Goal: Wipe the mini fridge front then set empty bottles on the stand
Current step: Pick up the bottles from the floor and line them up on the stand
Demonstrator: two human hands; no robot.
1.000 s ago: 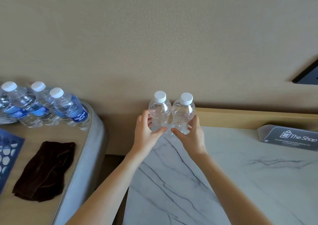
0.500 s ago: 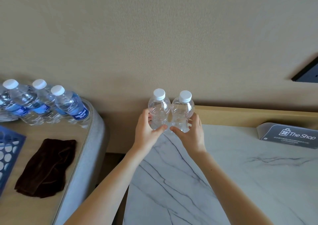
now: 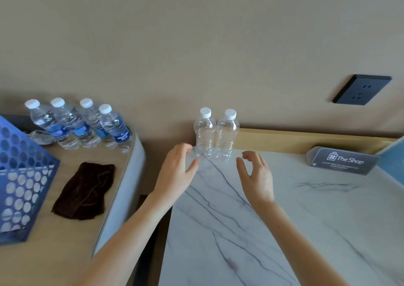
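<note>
Marble, white with grey veins, tops the stand (image 3: 284, 220), and two empty bottles (image 3: 204, 137) are seen upright at its back left corner, caps on, side by side and set against the wooden back rail (image 3: 306, 138). Neither is gripped: the left hand (image 3: 177, 172) and right hand (image 3: 256, 174) are held open on either side, fingers (image 3: 184, 149) loosely curved around nothing. The left fingertips lie just beside the nearer bottle, though contact cannot be made out.

The placing step is judged done for this pair. The fridge is not in view, so the wiping cannot be checked; a brown cloth (image 3: 85, 189) lies on the desk (image 3: 54, 253) to the left.

The bottles are close to the stand's left edge, beyond which a gap falls away before the desk. Bare marble is left to the right, up to a sign card (image 3: 343, 160).
</note>
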